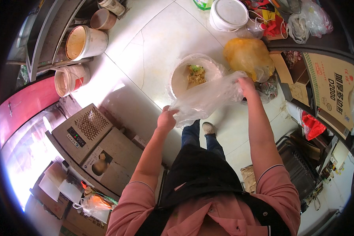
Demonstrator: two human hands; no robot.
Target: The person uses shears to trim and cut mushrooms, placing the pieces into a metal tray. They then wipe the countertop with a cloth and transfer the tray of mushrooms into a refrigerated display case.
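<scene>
A clear plastic bag [206, 97] is stretched between my two hands. My left hand [166, 117] grips its near left edge, and my right hand [247, 85] holds its bunched right end. Just beyond, a round white bin [177, 75] with a clear liner stands on the tiled floor; part of the stretched plastic lies over its near rim. Whether this plastic is one piece with the liner I cannot tell. Inside the bin are food scraps [196, 77], yellowish with some green leaves.
A tied yellow plastic bag [247, 57] sits right of the bin, near a lidded white bucket [228, 14]. Several used buckets [90, 42] stand at the upper left. A steel refrigerated cabinet [106, 147] is at my left; shelves with cardboard boxes [332, 88] are at my right.
</scene>
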